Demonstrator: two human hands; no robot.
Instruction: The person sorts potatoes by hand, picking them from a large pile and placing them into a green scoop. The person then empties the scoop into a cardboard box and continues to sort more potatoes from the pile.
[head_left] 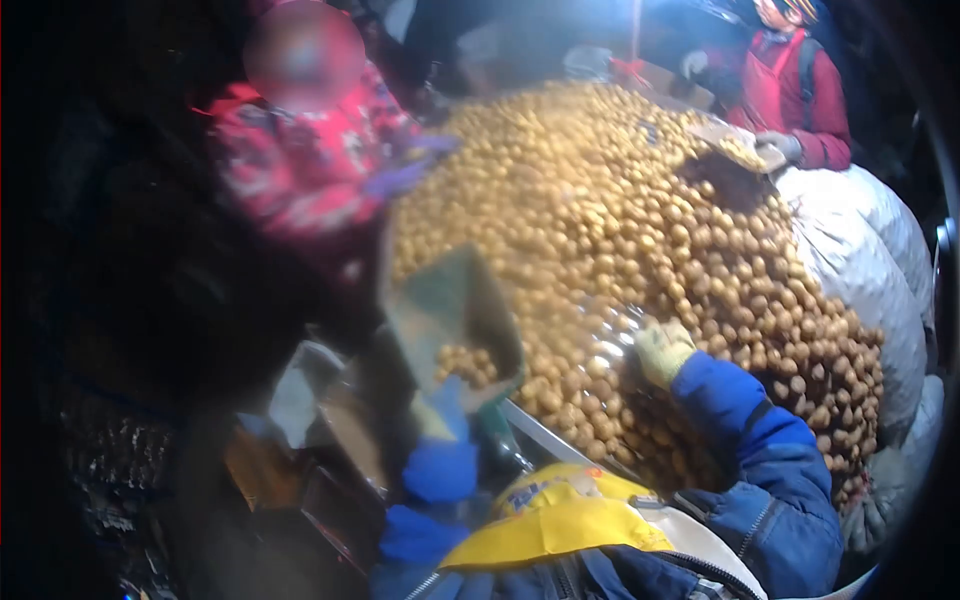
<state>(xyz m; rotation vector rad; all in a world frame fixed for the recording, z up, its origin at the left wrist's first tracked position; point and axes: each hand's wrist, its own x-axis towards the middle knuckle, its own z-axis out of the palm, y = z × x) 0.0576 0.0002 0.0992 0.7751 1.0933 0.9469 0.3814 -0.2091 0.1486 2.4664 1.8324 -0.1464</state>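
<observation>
My right hand, in a pale yellow glove, is curled at the near side of a big heap of small round tan nuts that look like walnuts. A shiny clear plastic piece sticks out from its fingers, and nuts show through it. On the left, my gloved left hand is at the lower rim of a green container. Blur smears its fingers. The container leans with its mouth toward me and has several nuts in its lower part.
Across the heap on the left, a person in a pink patterned jacket wears purple gloves. Another, in a red jacket, holds a tray of nuts at the far right. White sacks line the right side. Boxes stand lower left.
</observation>
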